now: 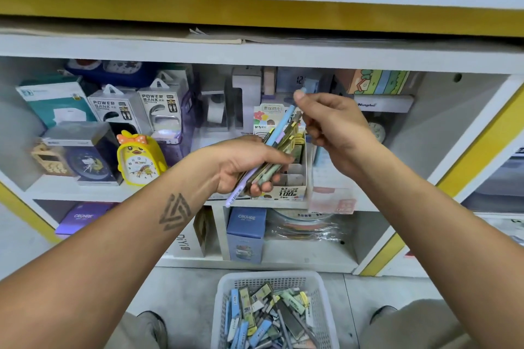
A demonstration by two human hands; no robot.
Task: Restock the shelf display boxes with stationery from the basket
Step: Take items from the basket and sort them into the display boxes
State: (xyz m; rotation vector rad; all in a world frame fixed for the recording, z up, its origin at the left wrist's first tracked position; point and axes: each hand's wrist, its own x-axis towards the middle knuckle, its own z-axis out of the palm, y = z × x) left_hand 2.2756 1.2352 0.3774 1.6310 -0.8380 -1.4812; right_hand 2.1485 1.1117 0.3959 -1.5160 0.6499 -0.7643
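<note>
My left hand (243, 163) grips a bundle of slim lead refill cases (276, 150), pastel blue, purple, green and yellow, in front of the shelf. My right hand (331, 122) pinches the top end of one light blue case (286, 119) that sticks up out of the bundle. Just behind both hands stands a white display box (292, 193) with cardboard dividers and a "100" label on its front edge. On the floor below sits a white mesh basket (226, 292) holding several more cases (269, 317) in a loose pile.
The shelf holds power bank boxes (113, 108), a yellow duck alarm clock (139, 159), a dark blue clock box (88, 161) and other cartons. Blue and purple boxes (246, 232) stand on the lower shelf. My feet flank the basket on the grey floor.
</note>
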